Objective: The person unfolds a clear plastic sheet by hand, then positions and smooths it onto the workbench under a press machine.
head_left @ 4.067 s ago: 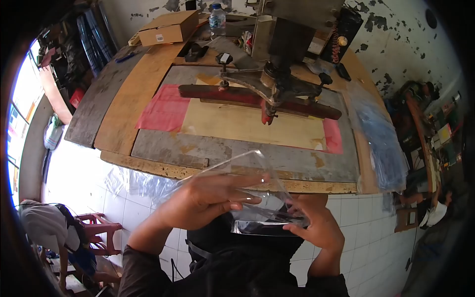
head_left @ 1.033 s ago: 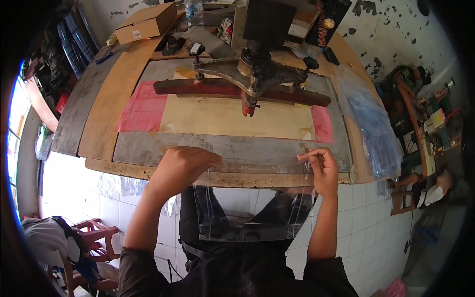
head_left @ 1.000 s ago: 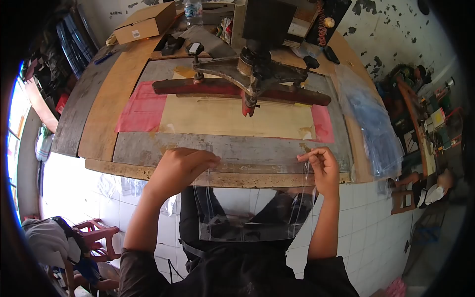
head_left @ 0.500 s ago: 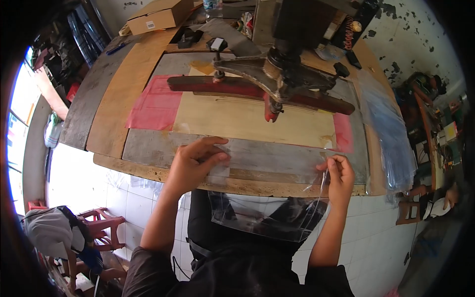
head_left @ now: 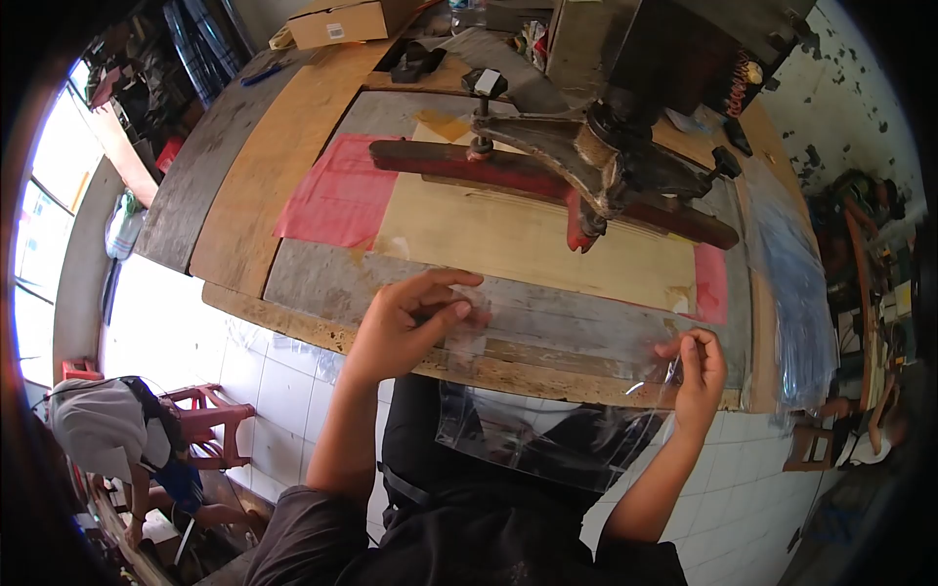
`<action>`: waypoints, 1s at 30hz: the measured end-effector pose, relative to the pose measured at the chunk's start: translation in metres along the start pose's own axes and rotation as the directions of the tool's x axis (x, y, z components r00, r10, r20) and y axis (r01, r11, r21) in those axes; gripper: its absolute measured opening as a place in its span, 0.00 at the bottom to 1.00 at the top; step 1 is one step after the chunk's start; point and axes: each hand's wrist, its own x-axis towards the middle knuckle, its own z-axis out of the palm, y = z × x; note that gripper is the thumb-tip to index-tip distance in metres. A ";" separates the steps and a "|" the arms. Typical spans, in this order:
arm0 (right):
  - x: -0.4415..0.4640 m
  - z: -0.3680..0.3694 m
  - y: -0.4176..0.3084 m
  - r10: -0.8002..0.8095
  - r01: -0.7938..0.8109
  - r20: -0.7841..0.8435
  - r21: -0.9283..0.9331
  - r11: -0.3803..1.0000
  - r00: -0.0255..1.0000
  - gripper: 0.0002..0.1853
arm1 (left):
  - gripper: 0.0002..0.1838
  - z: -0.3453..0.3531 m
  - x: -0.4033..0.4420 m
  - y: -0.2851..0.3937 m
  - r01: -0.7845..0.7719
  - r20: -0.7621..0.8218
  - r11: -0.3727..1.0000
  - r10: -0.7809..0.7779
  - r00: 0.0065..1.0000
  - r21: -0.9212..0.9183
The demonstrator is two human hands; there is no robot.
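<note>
A clear plastic sheet [head_left: 547,441] hangs between my hands, over the front edge of the worktable and above my lap. My left hand [head_left: 412,324] pinches its left upper part between thumb and fingers. At the right side, my right hand [head_left: 700,376] grips the sheet's edge with the fingertips. Beyond them lies a cream-coloured sheet [head_left: 479,230] on a grey metal plate [head_left: 322,281], with pink tape [head_left: 337,190] over its left end. A press head with a long red-and-dark bar [head_left: 528,181] stands over the cream sheet, apart from my hands.
A stack of clear plastic sheets [head_left: 803,322] lies along the table's right side. At the back left are a cardboard box [head_left: 337,24] and a blue pen [head_left: 261,74]. Another person [head_left: 107,425] is at lower left, near a red stool [head_left: 210,425]; someone else is at far right.
The camera view has turned slightly, so the table and press appear shifted to the right. Both hands keep hold of the plastic sheet in nearly the same pose.
</note>
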 end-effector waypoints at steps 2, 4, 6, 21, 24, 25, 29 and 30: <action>0.000 0.000 0.000 -0.007 0.007 0.003 -0.013 1.000 1.000 0.10 | 0.18 -0.001 0.000 0.002 0.020 -0.012 1.000 -0.019 1.000 0.009; 0.000 0.000 0.000 0.003 -0.003 -0.016 0.000 1.000 1.000 0.10 | 0.19 -0.002 0.000 0.003 0.046 -0.014 0.998 -0.045 0.999 0.031; 0.000 0.001 -0.001 -0.007 0.007 -0.016 -0.002 1.000 1.000 0.10 | 0.20 -0.003 0.000 0.002 0.071 -0.013 0.996 -0.070 0.997 0.052; 0.000 -0.001 0.000 -0.019 0.019 -0.008 0.010 1.000 1.000 0.10 | 0.17 -0.001 -0.001 -0.010 0.061 -0.030 0.997 -0.063 0.998 -0.044; 0.000 -0.002 0.001 -0.016 0.016 0.003 0.029 0.999 1.000 0.10 | 0.17 -0.001 0.000 -0.014 0.018 -0.028 0.994 -0.021 0.999 -0.109; 0.001 -0.003 0.002 -0.017 0.016 0.011 0.039 0.999 1.000 0.10 | 0.17 -0.001 0.000 -0.014 0.025 -0.023 0.993 -0.028 0.999 -0.119; 0.001 -0.004 0.003 -0.026 0.025 0.019 0.048 0.999 0.999 0.10 | 0.17 -0.001 0.001 -0.007 0.060 0.008 0.994 -0.060 0.998 -0.092; 0.000 -0.004 0.002 -0.031 0.030 0.023 0.043 0.999 0.999 0.10 | 0.17 -0.001 0.001 -0.007 0.060 0.008 0.994 -0.059 0.998 -0.093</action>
